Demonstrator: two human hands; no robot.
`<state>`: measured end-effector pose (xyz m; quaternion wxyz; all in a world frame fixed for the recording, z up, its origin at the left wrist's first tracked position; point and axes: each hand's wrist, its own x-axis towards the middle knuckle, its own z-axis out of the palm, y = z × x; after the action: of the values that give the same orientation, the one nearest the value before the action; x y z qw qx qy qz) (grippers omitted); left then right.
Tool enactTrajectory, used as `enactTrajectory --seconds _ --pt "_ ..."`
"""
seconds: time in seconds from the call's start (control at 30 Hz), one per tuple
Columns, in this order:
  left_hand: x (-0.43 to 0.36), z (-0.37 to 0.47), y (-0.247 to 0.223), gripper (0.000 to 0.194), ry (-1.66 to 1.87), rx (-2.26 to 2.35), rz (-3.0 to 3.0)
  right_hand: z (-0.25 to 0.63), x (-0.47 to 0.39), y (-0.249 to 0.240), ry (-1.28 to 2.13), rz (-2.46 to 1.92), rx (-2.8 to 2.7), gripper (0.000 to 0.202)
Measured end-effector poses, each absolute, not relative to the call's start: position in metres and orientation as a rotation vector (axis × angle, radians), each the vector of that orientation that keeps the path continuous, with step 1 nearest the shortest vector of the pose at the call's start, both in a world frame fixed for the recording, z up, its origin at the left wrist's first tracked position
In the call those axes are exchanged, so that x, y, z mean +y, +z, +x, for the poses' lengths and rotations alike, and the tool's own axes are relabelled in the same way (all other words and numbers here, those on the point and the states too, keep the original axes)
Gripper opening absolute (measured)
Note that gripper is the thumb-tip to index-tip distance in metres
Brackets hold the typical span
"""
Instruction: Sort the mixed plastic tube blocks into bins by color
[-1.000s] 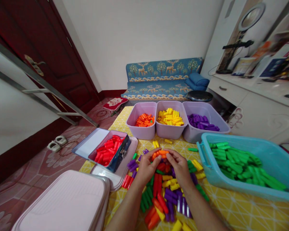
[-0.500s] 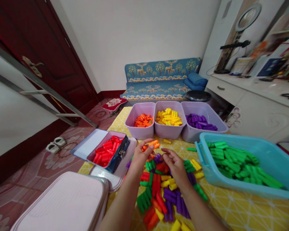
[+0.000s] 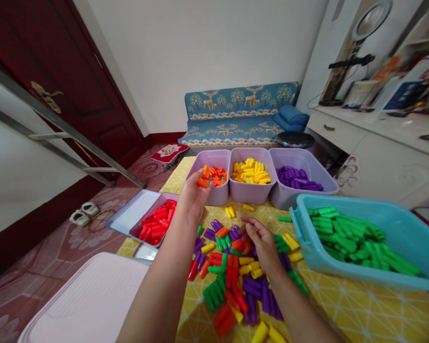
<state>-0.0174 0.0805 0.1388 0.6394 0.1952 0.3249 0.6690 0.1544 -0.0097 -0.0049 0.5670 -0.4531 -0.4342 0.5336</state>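
My left hand is at the near rim of the left purple bin, its fingers around orange pieces. More orange pieces lie inside that bin. Over the mixed pile of red, green, purple, yellow and orange pieces, my right hand hovers with its fingers curled; whether it holds anything is hidden. Yellow pieces fill part of the middle bin, purple pieces the right one. Green pieces lie in the blue tub. Red pieces sit in an open box, partly behind my left arm.
A pale pink lid lies at the near left. Small yellow pieces rest on the patterned cloth near the bins. Beyond stand a blue sofa and a black round stool; a metal ladder leans at left.
My left hand has moved forward and left with orange pieces, from above the pile to the left purple bin. My right hand has barely moved. Yellow pieces behind the pile are now uncovered.
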Motion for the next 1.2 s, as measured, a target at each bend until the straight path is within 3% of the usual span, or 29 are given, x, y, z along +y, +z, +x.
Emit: enactTrajectory --seconds 0.23,0.33,0.47,0.6,0.73,0.83,1.1,1.2 --pt "0.106 -0.008 0.159 0.013 1.448 0.728 0.478 0.155 -0.009 -0.005 1.256 -1.046 -1.013 0.038" --pt "0.107 -0.005 0.149 0.015 1.503 0.84 0.53 0.156 -0.009 -0.005 1.245 -1.05 -1.019 0.038" --pt "0.089 -0.002 0.119 0.03 1.626 0.905 0.85 0.155 -0.009 -0.005 1.249 -1.038 -1.01 0.038" --pt "0.064 0.006 0.068 0.019 1.112 1.044 1.517 0.154 -0.009 -0.004 1.241 -1.04 -1.013 0.038" --pt "0.056 0.017 0.019 0.036 0.795 1.347 2.124 0.155 -0.008 -0.004 1.185 -1.053 -1.015 0.036" --pt "0.059 0.021 -0.001 0.034 0.659 1.447 2.276 0.155 -0.008 -0.006 1.205 -1.044 -1.007 0.036" --pt "0.052 0.009 -0.012 0.035 0.834 1.472 2.214 0.154 -0.004 -0.009 1.17 -1.115 -1.076 0.034" --pt "0.046 0.006 -0.015 0.031 0.978 1.467 2.094 0.157 0.011 -0.007 0.995 -1.2 -1.269 0.031"
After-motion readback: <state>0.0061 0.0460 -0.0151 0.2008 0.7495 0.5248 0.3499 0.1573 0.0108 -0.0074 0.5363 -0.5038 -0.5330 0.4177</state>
